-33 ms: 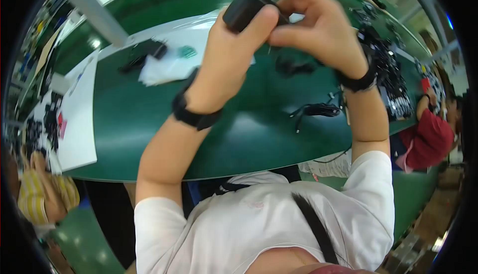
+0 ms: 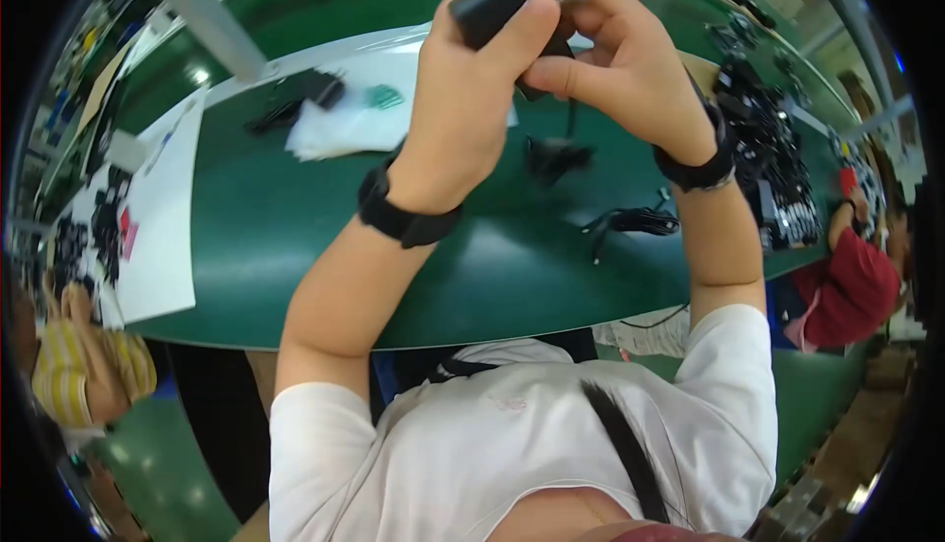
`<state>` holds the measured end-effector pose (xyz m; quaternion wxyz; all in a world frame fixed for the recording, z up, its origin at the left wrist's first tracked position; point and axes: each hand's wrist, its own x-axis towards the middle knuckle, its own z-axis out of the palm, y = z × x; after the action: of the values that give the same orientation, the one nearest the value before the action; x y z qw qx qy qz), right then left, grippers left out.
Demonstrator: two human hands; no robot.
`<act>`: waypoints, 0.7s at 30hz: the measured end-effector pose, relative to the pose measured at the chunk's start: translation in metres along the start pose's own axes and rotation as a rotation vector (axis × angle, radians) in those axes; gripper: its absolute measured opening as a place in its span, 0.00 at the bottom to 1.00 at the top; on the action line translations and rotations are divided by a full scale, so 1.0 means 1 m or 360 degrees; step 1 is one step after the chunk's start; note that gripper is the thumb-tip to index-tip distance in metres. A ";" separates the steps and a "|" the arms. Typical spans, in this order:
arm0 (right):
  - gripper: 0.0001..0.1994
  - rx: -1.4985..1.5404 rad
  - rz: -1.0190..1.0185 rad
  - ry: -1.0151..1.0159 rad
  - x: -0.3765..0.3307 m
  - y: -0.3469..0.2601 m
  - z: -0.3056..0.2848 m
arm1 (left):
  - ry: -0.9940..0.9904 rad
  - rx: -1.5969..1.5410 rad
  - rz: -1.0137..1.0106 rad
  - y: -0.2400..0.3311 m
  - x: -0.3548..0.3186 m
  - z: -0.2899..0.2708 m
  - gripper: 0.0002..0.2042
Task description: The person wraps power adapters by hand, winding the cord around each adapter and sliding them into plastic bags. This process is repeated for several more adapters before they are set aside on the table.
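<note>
Both my hands are raised over the far part of the green table (image 2: pixel 325 276). My left hand (image 2: pixel 468 84) is wrapped around a black power adapter (image 2: pixel 495 7), a smooth block with its thumb laid along the side. My right hand (image 2: pixel 635 74) is closed on the adapter's other end, thumb and fingers pinching there; small metal parts show near its fingertips. Below the hands a bundled black cable (image 2: pixel 556 160) hangs blurred, joined upward by a thin cord. A black band circles each wrist. The adapter's underside is hidden by my fingers.
Clear plastic bags (image 2: pixel 340 133) with a green item lie left, beside another black adapter (image 2: pixel 323 87). A coiled black cable (image 2: pixel 635 222) rests right of centre. Black cables and adapters (image 2: pixel 773 148) are heaped farther right. Co-workers sit at both sides; a grey post (image 2: pixel 197 10) stands far left.
The adapter has turned slightly within my hands and shifted a little right. The hanging cable bundle has swung left and lower. Table items appear slightly shifted in the view.
</note>
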<state>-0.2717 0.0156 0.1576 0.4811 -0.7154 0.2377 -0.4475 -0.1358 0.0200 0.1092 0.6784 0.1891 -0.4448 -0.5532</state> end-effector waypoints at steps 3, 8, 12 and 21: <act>0.32 -0.0027 -0.0463 -0.0068 0.011 0.053 -0.015 | 0.0044 -0.0195 0.0395 0.017 0.012 0.011 0.16; 0.38 0.0544 -0.0193 -0.0687 -0.015 0.106 0.033 | 0.0375 -0.0436 0.0402 0.035 0.012 -0.013 0.18; 0.22 0.1061 0.0635 0.0042 -0.015 0.113 0.026 | 0.0496 -0.0126 0.0423 0.053 0.005 -0.073 0.14; 0.15 0.0702 0.0670 0.0425 -0.017 0.141 0.033 | 0.0390 0.0512 -0.0575 -0.019 -0.043 -0.078 0.19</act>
<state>-0.2392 -0.0153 0.0190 0.6709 -0.4641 0.3385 -0.4689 -0.0836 0.0348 0.0366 0.5787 0.4363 -0.4006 -0.5606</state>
